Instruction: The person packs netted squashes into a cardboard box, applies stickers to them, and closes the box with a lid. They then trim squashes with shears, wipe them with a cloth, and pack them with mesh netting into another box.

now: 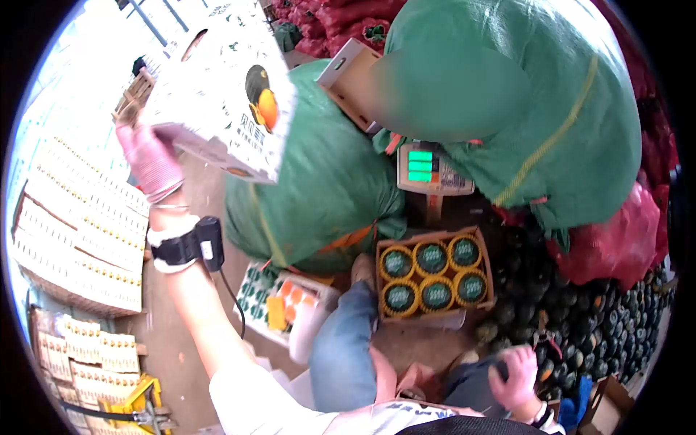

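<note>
My left hand (pixel 151 161), in a pink glove, is raised at the upper left and grips a white carton (pixel 217 101) by its lower edge. The carton is tilted and printed with a dark green squash and an orange cut piece. My right hand (pixel 516 377), also in a pink glove, is by my right knee with thumb and fingers apart, and I see nothing held in it. Between the two, an open cardboard box (pixel 383 290) holds several dark green squashes in yellow ruffled cups, each with a round green label. It sits on the weighing scale, whose display (pixel 420 167) glows green behind it.
Large green sacks (pixel 312 167) stand ahead, with an open carton (pixel 355 81) behind. Loose dark squashes (pixel 602 326) are heaped at right beside red net sacks (pixel 609 239). At left are stacked cartons (pixel 80 239) and a yellow pallet jack (pixel 145 399). A white tub (pixel 312 312) holds labels.
</note>
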A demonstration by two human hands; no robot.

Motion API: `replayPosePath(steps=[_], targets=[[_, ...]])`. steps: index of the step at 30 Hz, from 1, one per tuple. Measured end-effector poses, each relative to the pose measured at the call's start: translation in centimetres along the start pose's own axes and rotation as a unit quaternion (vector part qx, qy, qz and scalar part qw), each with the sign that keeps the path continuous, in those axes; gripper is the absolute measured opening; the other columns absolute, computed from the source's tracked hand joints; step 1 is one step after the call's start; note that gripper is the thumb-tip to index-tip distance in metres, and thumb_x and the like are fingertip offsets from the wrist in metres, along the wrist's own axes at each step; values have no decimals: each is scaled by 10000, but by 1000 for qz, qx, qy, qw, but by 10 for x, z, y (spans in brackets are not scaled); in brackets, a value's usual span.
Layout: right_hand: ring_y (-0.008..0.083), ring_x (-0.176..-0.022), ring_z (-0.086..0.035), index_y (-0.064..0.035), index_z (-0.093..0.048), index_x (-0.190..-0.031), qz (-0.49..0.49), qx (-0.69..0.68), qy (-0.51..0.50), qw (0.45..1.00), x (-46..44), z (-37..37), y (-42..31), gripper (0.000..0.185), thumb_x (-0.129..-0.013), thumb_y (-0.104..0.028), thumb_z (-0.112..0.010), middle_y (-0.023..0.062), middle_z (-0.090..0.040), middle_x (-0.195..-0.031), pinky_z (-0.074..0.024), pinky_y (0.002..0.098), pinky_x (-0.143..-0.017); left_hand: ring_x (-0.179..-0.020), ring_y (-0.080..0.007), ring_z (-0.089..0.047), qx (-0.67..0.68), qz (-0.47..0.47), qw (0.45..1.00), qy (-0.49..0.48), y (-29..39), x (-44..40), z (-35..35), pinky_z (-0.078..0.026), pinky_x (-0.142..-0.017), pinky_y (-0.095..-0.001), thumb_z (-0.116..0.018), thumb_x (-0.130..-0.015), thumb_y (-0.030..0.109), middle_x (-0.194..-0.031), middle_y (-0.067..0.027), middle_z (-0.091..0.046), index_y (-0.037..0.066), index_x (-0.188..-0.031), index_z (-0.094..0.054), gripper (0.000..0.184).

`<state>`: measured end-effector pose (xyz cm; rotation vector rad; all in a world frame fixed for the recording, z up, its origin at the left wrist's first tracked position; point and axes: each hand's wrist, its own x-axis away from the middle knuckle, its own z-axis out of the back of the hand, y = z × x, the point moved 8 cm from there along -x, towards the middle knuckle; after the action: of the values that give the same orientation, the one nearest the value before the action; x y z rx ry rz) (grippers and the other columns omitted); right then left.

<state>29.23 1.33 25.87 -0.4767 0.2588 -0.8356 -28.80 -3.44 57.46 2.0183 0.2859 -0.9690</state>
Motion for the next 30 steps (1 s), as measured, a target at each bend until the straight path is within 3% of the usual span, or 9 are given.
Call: replayPosePath(steps=[2, 5, 10, 12, 16, 22, 24, 26, 30], targets=[[347, -938, -499, -45, -552, -954, 15, 6, 31, 999, 7, 7, -11, 398, -615, -207, -685, 152, -539, -975, -394, 444, -818, -1024, -247, -549, -621, -435, 646, -92, 84, 33, 7, -464, -880, -348, -556, -862, 59, -1099, -162, -540, 0, -1178, -512, 324], [372, -982, -501, -35, -498, -1106, 48, 12, 71, 996, 9, 23, -47, 558, -607, -165, -713, 179, -521, -1077, -399, 451, -869, -1074, -261, -541, -126, -8, 981, -149, 87, 53, 70, -482, -887, -341, -581, -864, 99, -1212, -202, -489, -33, -1235, -450, 415], [395, -1149, -454, -31, -385, -1301, 193, -73, 198, 958, 5, 83, -111, 800, -612, -174, -766, 232, -448, -1260, -396, 432, -959, -988, -240, -585, -109, 65, 978, -166, 82, 137, 68, -492, -848, -316, -504, -924, 197, -1144, -180, -567, -58, -1209, -448, 386], [344, -1182, -448, -45, -349, -1344, 8, -379, 125, 917, -2, 60, -78, 820, -656, -225, -757, 194, -432, -1306, -407, 406, -952, -933, -211, -606, 299, 405, 835, -220, 82, 207, 7, -488, -839, -317, -470, -945, 237, -1019, -147, -625, -24, -1161, -506, 340], [296, -1204, -458, -59, -273, -1407, -107, -751, -27, 651, 21, -81, -5, 897, -722, -414, -732, 123, -427, -1355, -422, 449, -948, -983, -217, -590, -146, 138, 937, -287, 25, 309, 55, -463, -885, -367, -481, -932, 322, -1086, -123, -607, 30, -1208, -524, 404], [229, -1092, -547, -26, -387, -1335, -234, -722, 158, 632, 113, -83, 81, 584, -800, -159, -577, 89, -527, -1249, -465, 360, -899, -1169, -254, -453, -223, 127, 787, -561, -48, 499, 68, -399, -953, -387, -509, -930, 264, -1239, -122, -493, 57, -1272, -423, 408], [223, -1118, -532, -1, -348, -1360, -231, -678, 151, 681, 122, -42, 96, 664, -773, -174, -605, 95, -508, -1275, -453, 349, -916, -1188, -223, -437, 169, 660, 642, -351, -61, 547, 68, -395, -959, -355, -588, -890, 313, -1289, -116, -446, 64, -1350, -310, 594], [223, -1158, -505, -6, -320, -1380, -206, -671, 82, 707, 115, -31, 103, 743, -735, -195, -636, 91, -487, -1303, -425, 342, -951, -1196, -222, -438, 345, 648, 610, -298, -50, 538, 29, -367, -998, -366, -575, -893, 353, -1321, -90, -421, 74, -1389, -255, 653], [228, -1177, -493, -12, -336, -1370, -272, -677, 20, 684, 64, -45, 100, 731, -729, -154, -657, 97, -480, -1315, -405, 335, -972, -1202, -230, -427, 167, 579, 742, -294, -137, 524, 5, -402, -980, -377, -623, -855, 289, -1349, -105, -385, 114, -1412, -181, 733]])
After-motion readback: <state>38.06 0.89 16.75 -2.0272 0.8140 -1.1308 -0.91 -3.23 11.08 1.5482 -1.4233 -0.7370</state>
